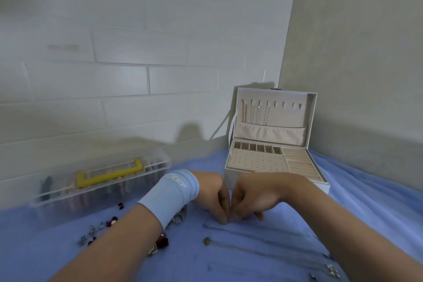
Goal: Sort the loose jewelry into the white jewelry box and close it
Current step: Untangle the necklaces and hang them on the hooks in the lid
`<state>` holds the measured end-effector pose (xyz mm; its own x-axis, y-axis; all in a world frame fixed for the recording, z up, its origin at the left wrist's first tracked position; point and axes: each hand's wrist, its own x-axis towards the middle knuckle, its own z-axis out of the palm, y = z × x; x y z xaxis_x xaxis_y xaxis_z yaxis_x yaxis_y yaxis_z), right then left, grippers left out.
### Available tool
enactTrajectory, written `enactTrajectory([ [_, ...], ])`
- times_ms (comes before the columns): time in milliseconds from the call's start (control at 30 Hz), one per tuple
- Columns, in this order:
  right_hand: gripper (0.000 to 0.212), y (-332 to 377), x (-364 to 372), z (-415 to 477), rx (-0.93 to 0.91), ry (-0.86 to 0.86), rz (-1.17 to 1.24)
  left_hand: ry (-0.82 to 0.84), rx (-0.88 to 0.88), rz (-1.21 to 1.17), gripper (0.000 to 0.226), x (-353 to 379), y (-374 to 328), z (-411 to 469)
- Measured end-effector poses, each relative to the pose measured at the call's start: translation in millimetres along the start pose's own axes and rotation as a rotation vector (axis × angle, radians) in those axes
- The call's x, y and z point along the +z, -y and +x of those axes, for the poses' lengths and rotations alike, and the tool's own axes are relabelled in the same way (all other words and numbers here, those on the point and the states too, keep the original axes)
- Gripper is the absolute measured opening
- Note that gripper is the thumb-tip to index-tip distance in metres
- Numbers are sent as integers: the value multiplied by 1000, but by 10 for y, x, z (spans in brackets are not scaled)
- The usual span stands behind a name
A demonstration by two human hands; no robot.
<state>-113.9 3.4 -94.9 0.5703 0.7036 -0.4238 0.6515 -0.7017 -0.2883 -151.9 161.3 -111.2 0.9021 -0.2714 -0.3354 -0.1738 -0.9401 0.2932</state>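
The white jewelry box (320,181) stands open at the back right, its lid upright against the wall with several chains hanging inside. In front of the box my left hand (211,194) and my right hand (254,197) meet fingertip to fingertip, down on the blue cloth. Their fingers are curled as if pinching something small at the end of a thin chain (251,228); the item itself is hidden. More necklaces (263,250) lie stretched across the cloth in front of my hands. Loose earrings and rings (100,229) are scattered at the left under my forearm.
A clear plastic storage case (100,181) with a yellow handle sits at the left against the tiled wall. A blue cloth (366,201) covers the surface. Walls meet in a corner behind the box. Small pendants (333,270) lie near my right forearm.
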Motion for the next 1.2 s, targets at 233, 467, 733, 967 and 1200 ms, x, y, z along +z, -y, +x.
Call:
enactTrajectory([
  [233, 5, -96, 31, 39, -69, -24, 120, -30, 59, -57, 6, -64, 56, -20],
  [467, 14, -157, -96, 12, -143, -26, 393, -172, 128, -469, 9, -159, 157, -110],
  [733, 14, -178, -277, -83, -203, -130, 612, -302, 145, -748, 9, -210, 130, -209],
  [967, 23, -264, -441, -259, -228, -233, 836, -402, 172, -686, 17, -289, 109, -217],
  [1200, 27, -391, -617, -359, -269, -382, 978, -659, 343, -1071, 24, -396, -10, -53],
])
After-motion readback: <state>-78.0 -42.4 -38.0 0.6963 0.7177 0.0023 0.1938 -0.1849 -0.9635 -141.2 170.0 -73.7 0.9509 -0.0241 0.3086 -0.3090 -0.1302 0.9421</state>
